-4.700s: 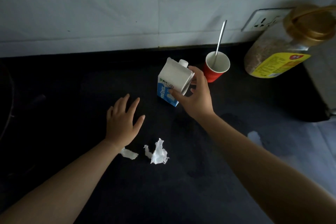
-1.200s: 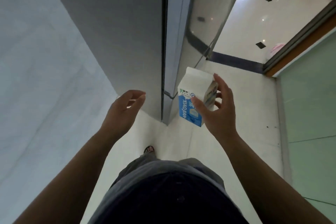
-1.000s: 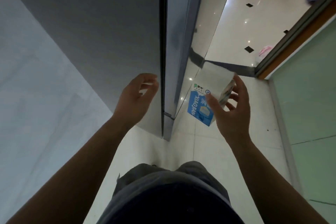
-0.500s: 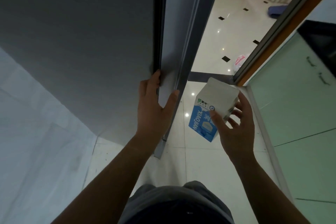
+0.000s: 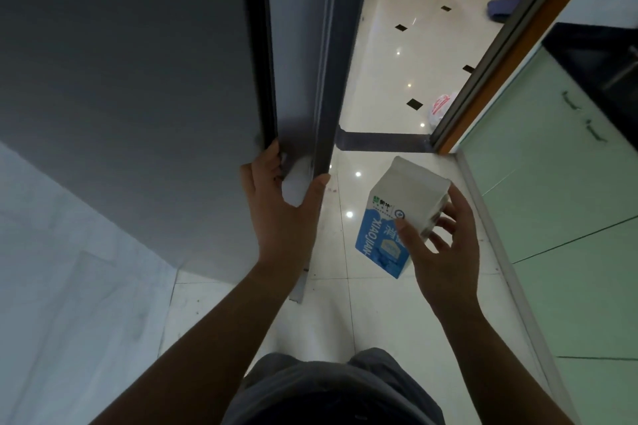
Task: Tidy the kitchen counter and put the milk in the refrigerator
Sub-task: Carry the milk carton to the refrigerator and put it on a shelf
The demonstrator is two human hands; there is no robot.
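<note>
**Grey fridge door gripped at edge, milk carton held at 3 o'clock**

Grey refrigerator door (image 5: 138,79) filling the 9 to 12 o'clock part of the view, its vertical edge running down toward centre. Left hand (image 5: 276,214) clamped on that edge near its lower end: fingers (image 5: 267,162) hooked into the dark seam, thumb (image 5: 317,186) pressed on the outer lip. Second grey panel (image 5: 310,45) just beside the seam, narrow gap between the two; cannot tell whether door is cracked open or shut.

Right hand (image 5: 445,252) at 3 o'clock of the left, closed around a white and blue milk carton (image 5: 397,217), thumb across the front face, fingers wrapped round the far side. Carton tilted, top leaning away toward 1 o'clock, bottom corner pointing down at 6 o'clock, held in the air above the floor, apart from the door edge.

White glossy tiled floor (image 5: 362,304) open between door edge and carton, and on toward 12 o'clock through a doorway. Wooden and metal door frame (image 5: 500,55) slanting from 1 o'clock down to centre right. Pale green cabinet fronts (image 5: 559,217) along 3 to 5 o'clock, close beside the right hand. Pale wall (image 5: 69,286) at 8 o'clock hemming in the left side. Grey shorts (image 5: 328,390) at 6 o'clock. White plastic bag (image 5: 440,107) on floor beyond the threshold at 1 o'clock.
</note>
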